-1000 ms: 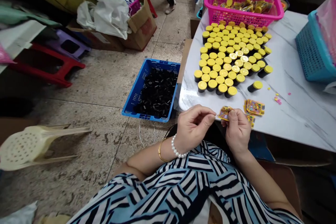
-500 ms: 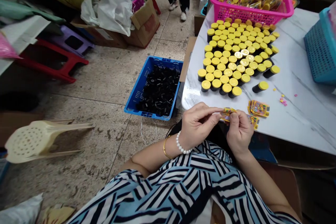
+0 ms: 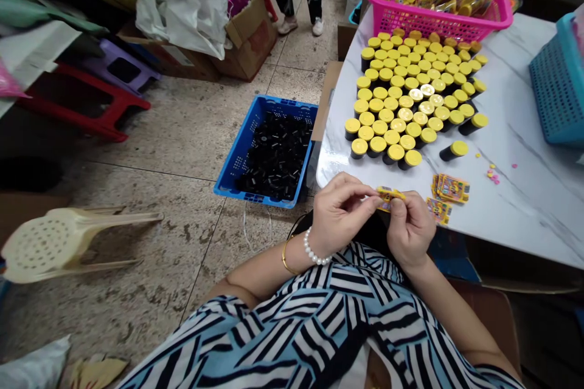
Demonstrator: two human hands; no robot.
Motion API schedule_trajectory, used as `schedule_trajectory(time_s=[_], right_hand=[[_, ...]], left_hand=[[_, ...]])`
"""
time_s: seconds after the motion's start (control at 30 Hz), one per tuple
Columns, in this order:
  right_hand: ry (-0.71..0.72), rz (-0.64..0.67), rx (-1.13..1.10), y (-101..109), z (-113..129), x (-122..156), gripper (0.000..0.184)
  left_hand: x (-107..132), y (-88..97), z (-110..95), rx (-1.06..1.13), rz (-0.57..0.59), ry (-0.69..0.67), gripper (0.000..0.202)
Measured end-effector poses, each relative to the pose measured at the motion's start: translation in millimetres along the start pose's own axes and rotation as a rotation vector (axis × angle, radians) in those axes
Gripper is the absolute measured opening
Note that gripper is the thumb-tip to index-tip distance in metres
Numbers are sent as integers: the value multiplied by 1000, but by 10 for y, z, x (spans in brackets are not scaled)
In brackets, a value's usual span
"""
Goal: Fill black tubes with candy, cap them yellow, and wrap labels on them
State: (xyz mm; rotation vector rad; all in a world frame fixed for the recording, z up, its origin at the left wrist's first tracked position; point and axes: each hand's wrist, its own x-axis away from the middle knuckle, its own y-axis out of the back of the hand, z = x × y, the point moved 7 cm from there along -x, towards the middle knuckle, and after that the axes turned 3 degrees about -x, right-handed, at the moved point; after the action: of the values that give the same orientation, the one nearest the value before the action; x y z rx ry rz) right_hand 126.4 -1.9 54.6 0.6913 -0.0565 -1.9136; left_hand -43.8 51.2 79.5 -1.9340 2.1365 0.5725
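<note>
Close to the table's front edge, my left hand (image 3: 340,213) and my right hand (image 3: 412,228) pinch opposite ends of a small yellow printed label (image 3: 390,194). My fingertips cover parts of it. Just right of my right hand lie a stack of similar labels (image 3: 451,188) and another label (image 3: 438,211). Beyond my hands, many small black tubs with yellow lids (image 3: 395,138) stand in close rows. One yellow-lidded tub (image 3: 454,150) lies tilted or on its side, apart from the group.
A pink basket (image 3: 440,27) with yellow-lidded pieces stands at the table's back. A blue-green basket (image 3: 556,91) is at right. Tiny pink and yellow bits (image 3: 493,176) lie on the marbled table (image 3: 524,219). On the floor are a blue crate (image 3: 223,185) of black parts and a cream stool (image 3: 41,243).
Both hands have shifted slightly left with the label, and more of its printed face shows between the fingers. The loose label beside my right hand is more exposed. A person's feet in the background have moved.
</note>
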Motion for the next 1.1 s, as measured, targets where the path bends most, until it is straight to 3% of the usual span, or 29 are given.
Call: schedule_trajectory(time_s=[0.07,0.17,0.6,0.97,1.03,1.1], right_hand=[[-36,-19,11,30,-39,-17,17],[-51,-20,21,40,-57,-28,21],[171,82,65,-162,149,-29,11],[201,387,244,-255,169,-285,20],[220,418,254,-199,196,-356,17],[259,322,331,14,165,-547,13]], left_hand=[[-10,71,1,-16,-62,12,11],[-12,63,-11,-19,-23,-8,8],[15,19,166,90,22,40,14],[21,81,431,153,58,359,12],[61,72,528,188,69,494,19],[102,35,622,271,97,639,25]])
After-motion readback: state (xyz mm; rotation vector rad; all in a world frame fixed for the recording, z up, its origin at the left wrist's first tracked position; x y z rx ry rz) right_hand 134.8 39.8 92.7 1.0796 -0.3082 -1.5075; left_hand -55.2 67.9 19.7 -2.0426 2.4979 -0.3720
